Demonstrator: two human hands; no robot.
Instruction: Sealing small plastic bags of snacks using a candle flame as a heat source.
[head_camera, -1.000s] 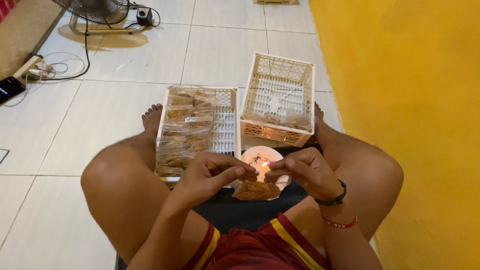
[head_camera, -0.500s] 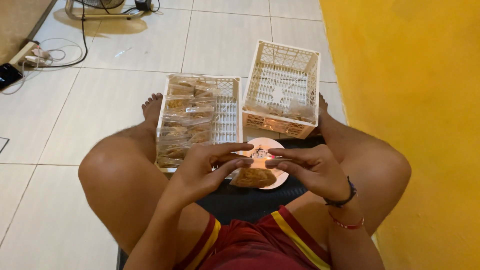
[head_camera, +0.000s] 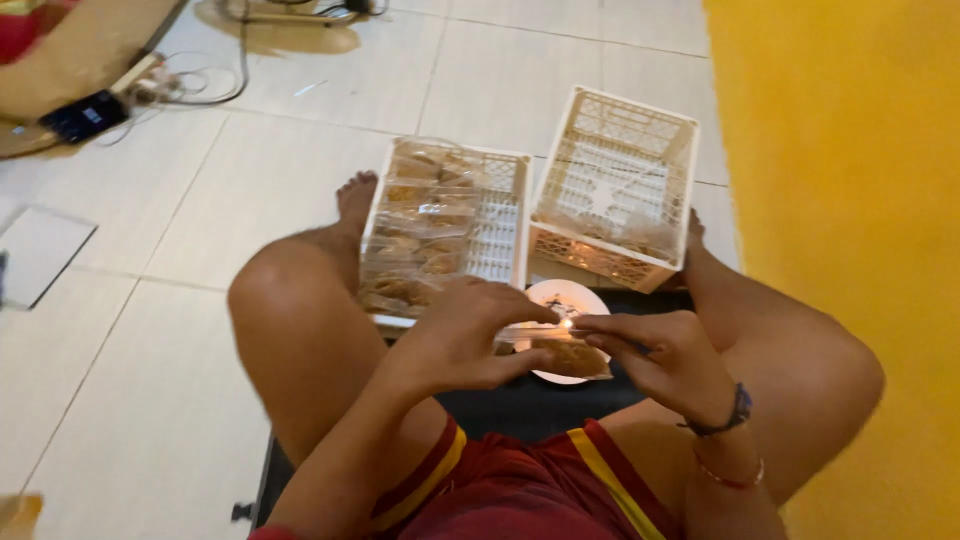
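The person sits on the tiled floor with both hands meeting over a small round white plate (head_camera: 556, 294) between the knees. The left hand (head_camera: 470, 335) and the right hand (head_camera: 660, 355) each pinch the top edge of a small clear plastic packet of brown snack (head_camera: 570, 358). Thumbs and forefingers are closed on the film, and the other fingers are loosely curled. The packet hangs just above the plate, its upper edge right beside a small candle flame (head_camera: 566, 323) that burns there.

Judging by this, the step in hand is running the packet's open edge along the flame. The next move calls for a steady, even pull that keeps the film taut and the fingertips clear of the heat.

Just beyond the plate stand 2 white plastic lattice baskets. The left basket (head_camera: 526, 200) is packed with similar filled packets. The right basket (head_camera: 690, 160) is tilted against the leg and holds only a few. A black mat (head_camera: 520, 400) lies under the plate.
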